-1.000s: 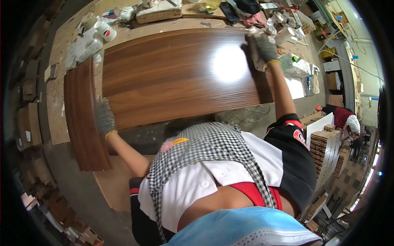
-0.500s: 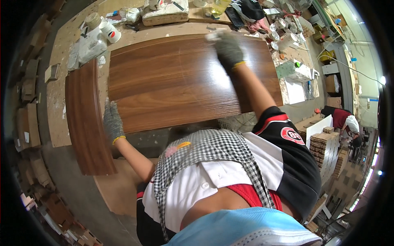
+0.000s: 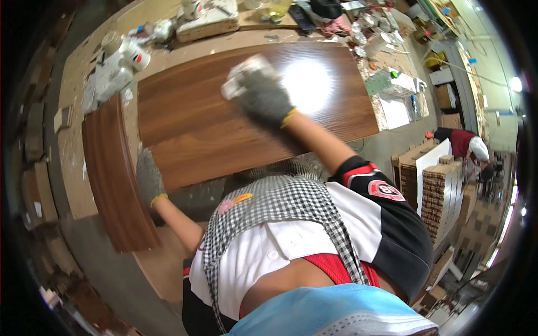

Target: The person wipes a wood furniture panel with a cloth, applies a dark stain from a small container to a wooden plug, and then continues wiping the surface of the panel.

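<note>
A wide dark-brown wood-grain panel (image 3: 207, 123) lies on the worktable. My right hand (image 3: 262, 99), in a grey glove with a yellow cuff, is over the middle of it. A crumpled white cloth (image 3: 240, 74) is bunched under its fingers and pressed on the surface. My left hand (image 3: 150, 178), gloved the same way, lies along the panel's near left edge with its fingers stretched out. Just left of that hand, a narrow brown board (image 3: 115, 173) with a shaped edge overhangs the table's front.
A white paper cup (image 3: 134, 54) and a wrapped block (image 3: 111, 78) stand at the far left. Jars and cups (image 3: 374, 43) crowd the far right. A green-and-white box (image 3: 386, 84) sits right of the panel. Beyond stacked boards (image 3: 437, 185), another person (image 3: 468, 145) bends over.
My right hand has swept the cloth left and nearer across the panel, from its far edge to the middle. My left hand stays at the panel's left edge. The view has shifted slightly.
</note>
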`<action>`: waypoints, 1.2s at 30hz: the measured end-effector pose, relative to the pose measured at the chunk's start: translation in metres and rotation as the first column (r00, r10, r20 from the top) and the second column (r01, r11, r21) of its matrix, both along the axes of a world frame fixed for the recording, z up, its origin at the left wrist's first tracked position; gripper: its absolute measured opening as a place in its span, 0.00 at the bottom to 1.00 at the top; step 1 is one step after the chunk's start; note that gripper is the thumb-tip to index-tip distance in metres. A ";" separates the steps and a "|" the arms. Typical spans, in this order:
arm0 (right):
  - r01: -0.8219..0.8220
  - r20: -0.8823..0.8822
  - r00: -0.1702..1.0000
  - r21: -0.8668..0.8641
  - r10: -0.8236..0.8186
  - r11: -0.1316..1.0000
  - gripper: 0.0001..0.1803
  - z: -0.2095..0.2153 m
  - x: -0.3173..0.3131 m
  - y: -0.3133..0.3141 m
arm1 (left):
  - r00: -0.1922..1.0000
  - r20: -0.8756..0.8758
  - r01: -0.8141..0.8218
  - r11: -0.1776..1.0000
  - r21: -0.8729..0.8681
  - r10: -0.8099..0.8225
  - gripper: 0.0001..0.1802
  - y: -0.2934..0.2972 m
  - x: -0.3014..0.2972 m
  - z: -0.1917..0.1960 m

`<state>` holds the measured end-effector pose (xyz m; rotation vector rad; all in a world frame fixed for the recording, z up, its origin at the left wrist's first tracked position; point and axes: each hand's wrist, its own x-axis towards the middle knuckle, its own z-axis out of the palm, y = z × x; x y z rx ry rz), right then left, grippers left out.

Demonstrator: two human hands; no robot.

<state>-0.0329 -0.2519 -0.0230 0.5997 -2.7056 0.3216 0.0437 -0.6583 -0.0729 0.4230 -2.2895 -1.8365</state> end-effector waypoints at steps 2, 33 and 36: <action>0.242 0.088 0.960 0.212 -0.265 0.947 0.16 0.001 -0.014 0.100 | 1.000 -0.030 0.006 0.996 -0.091 -0.008 0.24 -0.012 0.007 -0.007; -0.193 0.049 0.980 -0.048 0.195 0.980 0.24 0.007 0.041 -0.109 | 0.998 0.028 -0.032 0.818 -0.575 0.059 0.25 -0.005 0.001 0.011; 0.295 0.237 0.919 0.116 -0.315 0.948 0.22 0.026 0.027 0.005 | 0.996 0.073 -0.003 0.827 -0.563 0.053 0.25 0.001 0.004 0.020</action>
